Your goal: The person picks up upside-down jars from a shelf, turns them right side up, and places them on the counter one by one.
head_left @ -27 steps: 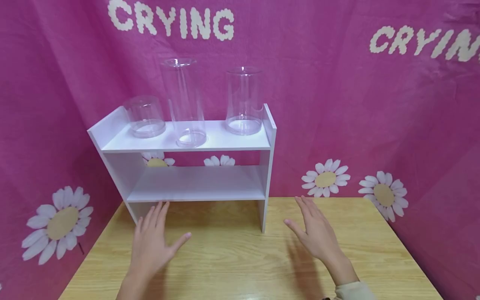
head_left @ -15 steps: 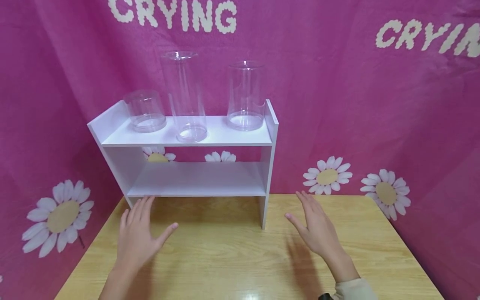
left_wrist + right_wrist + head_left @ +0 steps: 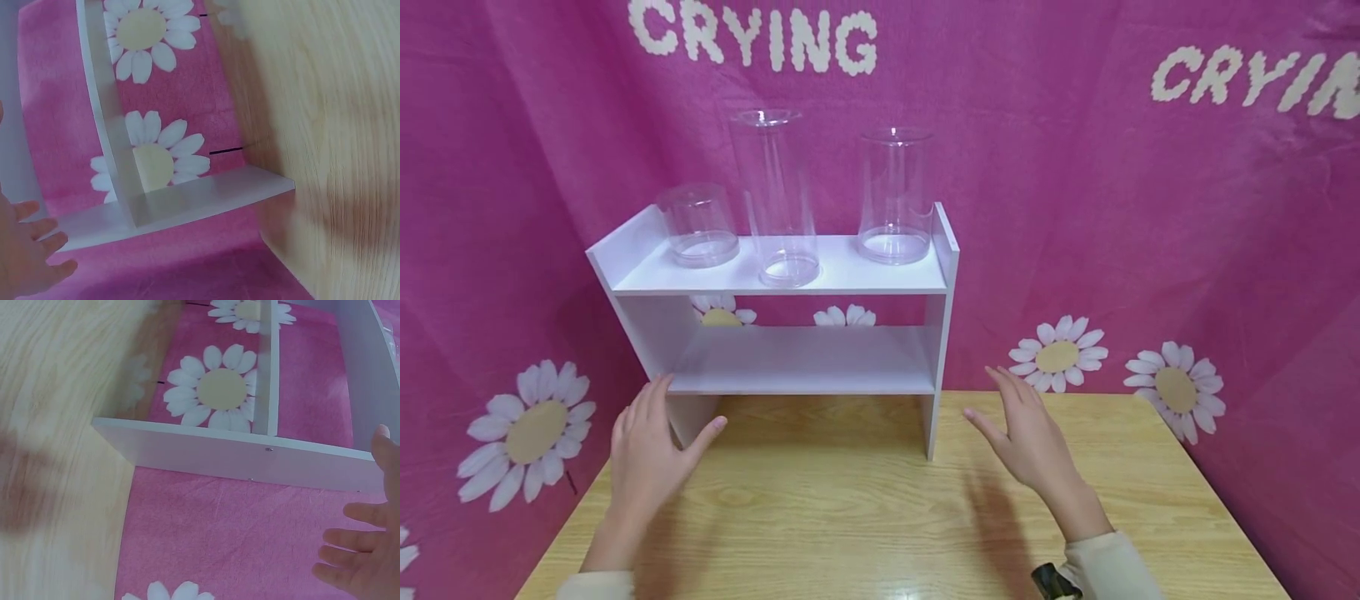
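Observation:
A white two-tier shelf (image 3: 805, 358) stands on the wooden table against the curtain. On its top board are three clear plastic cylinders: a short one (image 3: 700, 227) at left, a tall one (image 3: 778, 200) near the front edge, and a medium one (image 3: 895, 196) at right. My left hand (image 3: 647, 454), fingers extended and thumb spread, hovers by the shelf's left side panel. On the other side my right hand (image 3: 1033, 442), also spread, hovers over the table to the right of the right side panel (image 3: 237, 459). Neither hand holds anything.
The wooden table (image 3: 850, 517) extends in front of the shelf and to its right. A pink curtain (image 3: 1075, 208) with daisies and white lettering hangs behind and along both sides. A dark band (image 3: 1054, 581) shows at the right wrist.
My left hand has moved left, from in front of the shelf to its left side. My right hand has risen slightly. The shelf and cylinders keep their places as the head view shifts a little.

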`<state>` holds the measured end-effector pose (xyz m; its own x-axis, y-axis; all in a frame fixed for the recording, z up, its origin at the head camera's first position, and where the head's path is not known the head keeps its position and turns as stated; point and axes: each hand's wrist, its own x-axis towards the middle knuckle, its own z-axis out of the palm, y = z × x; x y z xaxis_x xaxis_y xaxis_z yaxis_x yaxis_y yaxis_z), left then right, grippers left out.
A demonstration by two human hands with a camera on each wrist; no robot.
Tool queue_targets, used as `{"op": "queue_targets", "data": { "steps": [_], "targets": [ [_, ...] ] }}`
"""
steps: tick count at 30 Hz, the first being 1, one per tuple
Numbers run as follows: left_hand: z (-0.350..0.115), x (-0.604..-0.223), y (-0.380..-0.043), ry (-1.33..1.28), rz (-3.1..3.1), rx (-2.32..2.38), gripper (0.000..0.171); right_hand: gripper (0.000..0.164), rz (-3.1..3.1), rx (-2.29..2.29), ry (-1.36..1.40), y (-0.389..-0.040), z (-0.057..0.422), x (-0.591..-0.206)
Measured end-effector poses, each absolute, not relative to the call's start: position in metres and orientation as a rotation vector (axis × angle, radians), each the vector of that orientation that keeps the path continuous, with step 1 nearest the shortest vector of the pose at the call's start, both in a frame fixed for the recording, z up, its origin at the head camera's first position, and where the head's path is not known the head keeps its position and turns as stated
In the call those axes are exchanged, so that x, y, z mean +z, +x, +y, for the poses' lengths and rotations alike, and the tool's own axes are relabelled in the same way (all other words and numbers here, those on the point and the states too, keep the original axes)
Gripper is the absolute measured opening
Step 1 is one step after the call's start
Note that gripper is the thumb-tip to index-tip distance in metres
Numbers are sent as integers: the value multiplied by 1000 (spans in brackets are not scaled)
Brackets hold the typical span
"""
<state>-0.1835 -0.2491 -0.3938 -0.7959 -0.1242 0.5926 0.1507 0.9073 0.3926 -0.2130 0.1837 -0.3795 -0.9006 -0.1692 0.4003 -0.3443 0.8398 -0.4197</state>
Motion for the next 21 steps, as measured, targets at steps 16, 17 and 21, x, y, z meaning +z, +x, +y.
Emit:
{"op": "queue_targets", "data": {
  "steps": [16, 17, 21],
  "targets": [
    [-273, -377, -216, 307, -2322, -912, 88, 67, -2702, 894, 400, -239, 175, -365],
    [-275, -376, -218, 311, -2311, -935, 86, 66, -2703, 911, 403, -240, 174, -364],
    [-281, -372, -223, 334, -2253, -1056, 79, 62, -2687, 1001, 423, -245, 172, -361]
  ]
}}
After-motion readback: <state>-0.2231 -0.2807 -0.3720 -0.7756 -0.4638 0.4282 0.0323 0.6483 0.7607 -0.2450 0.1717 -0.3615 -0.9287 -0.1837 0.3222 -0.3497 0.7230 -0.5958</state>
